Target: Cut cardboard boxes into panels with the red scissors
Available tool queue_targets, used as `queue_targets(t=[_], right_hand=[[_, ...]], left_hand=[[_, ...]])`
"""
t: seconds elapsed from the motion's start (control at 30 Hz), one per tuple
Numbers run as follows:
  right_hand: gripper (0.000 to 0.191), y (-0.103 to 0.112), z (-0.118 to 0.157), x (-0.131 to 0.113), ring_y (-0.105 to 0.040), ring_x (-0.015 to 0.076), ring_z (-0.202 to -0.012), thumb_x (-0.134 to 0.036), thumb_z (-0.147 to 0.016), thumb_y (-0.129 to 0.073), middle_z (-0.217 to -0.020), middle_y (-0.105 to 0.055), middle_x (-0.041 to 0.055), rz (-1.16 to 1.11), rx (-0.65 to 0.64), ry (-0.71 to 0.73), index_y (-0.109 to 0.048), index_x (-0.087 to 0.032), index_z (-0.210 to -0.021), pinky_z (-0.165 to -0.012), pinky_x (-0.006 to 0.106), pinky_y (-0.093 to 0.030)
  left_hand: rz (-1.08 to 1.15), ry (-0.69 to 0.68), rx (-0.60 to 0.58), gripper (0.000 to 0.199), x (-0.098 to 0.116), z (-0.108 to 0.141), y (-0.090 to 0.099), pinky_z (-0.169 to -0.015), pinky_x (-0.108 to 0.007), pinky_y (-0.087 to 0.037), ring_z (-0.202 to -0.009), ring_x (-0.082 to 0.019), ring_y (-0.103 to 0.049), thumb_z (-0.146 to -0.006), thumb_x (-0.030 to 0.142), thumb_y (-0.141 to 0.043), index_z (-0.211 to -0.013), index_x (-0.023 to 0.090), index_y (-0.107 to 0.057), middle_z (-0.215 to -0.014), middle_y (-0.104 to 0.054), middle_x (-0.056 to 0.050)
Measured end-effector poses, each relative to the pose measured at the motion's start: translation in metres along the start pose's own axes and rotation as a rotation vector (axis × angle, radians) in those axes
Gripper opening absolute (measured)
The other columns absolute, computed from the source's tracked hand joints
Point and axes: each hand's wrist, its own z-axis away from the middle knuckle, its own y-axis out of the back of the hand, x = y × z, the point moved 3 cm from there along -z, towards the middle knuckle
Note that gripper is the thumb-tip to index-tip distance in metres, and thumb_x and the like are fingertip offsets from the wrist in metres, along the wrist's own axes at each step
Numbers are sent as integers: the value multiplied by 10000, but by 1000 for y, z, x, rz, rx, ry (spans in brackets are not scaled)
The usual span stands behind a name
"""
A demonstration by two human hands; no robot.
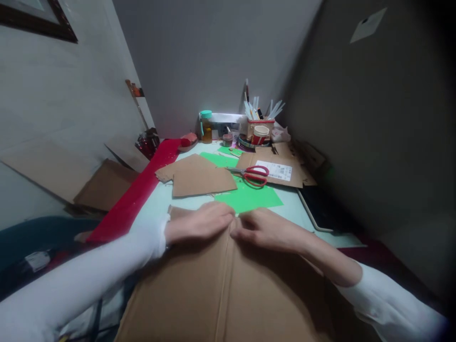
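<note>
A large sheet of brown cardboard (185,289) with a crease down its middle fills the near part of the view. My left hand (204,221) grips its far edge just left of the crease, fingers bent over the board. On the other side of the crease, my right hand (265,230) pinches the same edge between thumb and fingers. Both hands are close together at the top of the fold line. Beyond them, red-handled scissors (254,175) lie on green paper (249,197), beside cut cardboard pieces (203,178).
At the table's back stand a bottle with a teal cap (206,127), a red paper cup (260,135) and a holder with white sticks (261,124). A labelled cardboard piece (295,176) and a dark tablet-like slab (326,209) lie right. Cardboard (107,185) leans at left.
</note>
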Motion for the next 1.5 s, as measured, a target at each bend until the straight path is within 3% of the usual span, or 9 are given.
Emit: queue_targets(t=[0.13, 0.27, 0.57, 0.87, 1.13, 1.27, 1.33, 1.43, 1.5], right_hand=[[324, -20, 9, -15, -514, 163, -638, -440, -936, -501, -770, -688, 61, 10, 117, -38, -602, -183, -767, -572, 280, -273], [339, -21, 21, -24, -462, 151, -582, -446, -936, -502, -692, -657, 46, 51, 226, -68, -548, -196, -712, -557, 288, -217], [322, 11, 33, -32, -375, 127, -516, -417, -924, -501, -610, -591, 14, 148, 242, -105, -482, -207, -681, -536, 307, -151], [311, 17, 38, -28, -498, 177, -575, -419, -942, -443, -686, -661, 69, 304, 226, -132, -555, -201, -750, -539, 321, -149], [182, 22, 64, -52, -519, 170, -545, -328, -911, -482, -691, -669, 50, 304, 280, -55, -577, -199, -825, -522, 319, -163], [270, 42, 73, -12, -534, 170, -610, -446, -904, -572, -739, -659, 33, 45, 267, -29, -547, -213, -770, -531, 281, -293], [305, 48, 86, 24, -608, 210, -754, -519, -891, -592, -868, -699, 49, -122, 428, -64, -590, -214, -894, -659, 304, -410], [412, 21, 116, 72, -634, 303, -1038, -597, -843, -619, -1113, -699, 93, -457, 583, -270, -623, -235, -1039, -902, 400, -452], [531, -20, 135, 83, -654, 343, -1071, -604, -823, -620, -1182, -695, 119, -912, 600, -366, -576, -249, -1216, -858, 427, -511]], left_hand=[[-163, 89, 186, 370, 12, 9, -32, -764, -410, -413, -747, -226, -536, -1004, 295, -223, -849, 199, -545, -782, -575, -44], [-243, 53, 247, 364, 19, 12, -31, -660, -350, -383, -641, -190, -505, -1026, 299, -236, -843, 204, -536, -716, -555, -4], [-311, -51, 215, 120, 23, -13, -15, -652, -328, -426, -720, -193, -593, -921, 300, -516, -893, 195, -566, -829, -665, -32], [-285, -76, 207, 115, 29, -27, -19, -679, -342, -466, -723, -185, -593, -879, 303, -583, -901, 191, -586, -819, -652, -17], [-263, -48, 185, 268, 28, -39, -34, -668, -323, -493, -644, -146, -570, -966, 388, -532, -824, 180, -625, -748, -624, 9], [-276, -44, 237, 317, 37, -33, -27, -714, -344, -490, -721, -167, -604, -996, 436, -458, -934, 181, -637, -829, -657, -12], [-283, -21, 271, 369, 40, -28, -21, -696, -337, -472, -698, -166, -594, -1022, 428, -379, -921, 182, -636, -801, -651, -11], [-291, 37, 324, 426, 40, -23, -14, -653, -325, -438, -631, -161, -557, -1042, 392, -301, -872, 182, -630, -727, -619, -1], [-291, 57, 347, 418, 38, -23, -11, -639, -322, -414, -615, -162, -539, -1039, 384, -308, -858, 185, -628, -703, -603, 6]])
